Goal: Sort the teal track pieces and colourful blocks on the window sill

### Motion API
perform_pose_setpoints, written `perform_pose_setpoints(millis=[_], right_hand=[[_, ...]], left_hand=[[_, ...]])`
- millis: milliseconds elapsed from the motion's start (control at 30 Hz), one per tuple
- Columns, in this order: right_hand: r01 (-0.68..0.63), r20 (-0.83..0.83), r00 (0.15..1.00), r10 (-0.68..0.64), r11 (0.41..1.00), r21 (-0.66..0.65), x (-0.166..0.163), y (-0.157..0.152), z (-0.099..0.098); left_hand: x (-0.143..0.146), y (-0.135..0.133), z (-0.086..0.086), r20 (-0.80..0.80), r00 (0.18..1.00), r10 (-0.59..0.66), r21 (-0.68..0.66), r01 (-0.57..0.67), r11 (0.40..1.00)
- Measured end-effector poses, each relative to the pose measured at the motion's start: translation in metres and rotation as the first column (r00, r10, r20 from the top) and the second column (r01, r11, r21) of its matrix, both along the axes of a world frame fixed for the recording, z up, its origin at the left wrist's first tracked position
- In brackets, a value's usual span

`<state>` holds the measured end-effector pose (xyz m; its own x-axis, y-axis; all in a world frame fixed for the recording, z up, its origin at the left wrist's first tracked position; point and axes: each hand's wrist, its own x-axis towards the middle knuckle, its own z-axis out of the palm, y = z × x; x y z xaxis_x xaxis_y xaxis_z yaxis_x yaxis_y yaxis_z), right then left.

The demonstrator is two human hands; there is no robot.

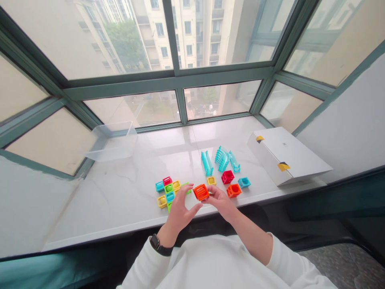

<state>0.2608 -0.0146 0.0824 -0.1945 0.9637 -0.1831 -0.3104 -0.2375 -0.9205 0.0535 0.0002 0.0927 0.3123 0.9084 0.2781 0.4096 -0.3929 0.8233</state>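
An orange toy block with slots in its face is held up near the sill's front edge by my right hand, fingers closed on its right side. My left hand is open, thumb and fingers spread just left of the block. Partly behind that hand lies a joined cluster of blocks: yellow, blue, red and green. Right of my hands stand a loose yellow block, a red block, another orange block and a blue block.
Teal translucent track pieces lie behind the loose blocks. A white box with yellow-black tabs sits at the right. At the back left a clear plastic bin rests against the window frame. The white sill has a front edge near me.
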Motion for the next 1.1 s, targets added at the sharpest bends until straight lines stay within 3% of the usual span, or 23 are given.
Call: perform_pose_setpoints(millis=[167,300,567,833,1100], right_hand=[[-0.012,-0.03,0.999,0.013,0.999,0.03,0.0,-0.004,0.006],[0.05,0.122,0.99,-0.066,0.99,0.131,0.008,-0.009,0.001],[-0.079,0.393,0.917,-0.062,0.94,0.333,0.025,-0.013,0.011],[-0.073,0.452,0.888,-0.082,0.946,0.317,0.041,-0.012,0.017],[-0.143,0.545,0.832,-0.105,0.908,0.394,0.075,-0.015,0.028]], left_hand=[[0.013,-0.001,0.005,-0.027,1.0,-0.006,0.031,0.006,1.0],[0.016,-0.001,0.004,-0.073,0.997,-0.015,0.074,0.02,0.997],[0.022,-0.003,0.004,-0.115,0.992,-0.046,0.035,0.051,0.998],[0.035,-0.005,0.001,-0.002,0.998,-0.068,-0.069,0.068,0.995],[0.06,0.0,-0.001,0.022,0.985,-0.17,-0.109,0.171,0.979]])
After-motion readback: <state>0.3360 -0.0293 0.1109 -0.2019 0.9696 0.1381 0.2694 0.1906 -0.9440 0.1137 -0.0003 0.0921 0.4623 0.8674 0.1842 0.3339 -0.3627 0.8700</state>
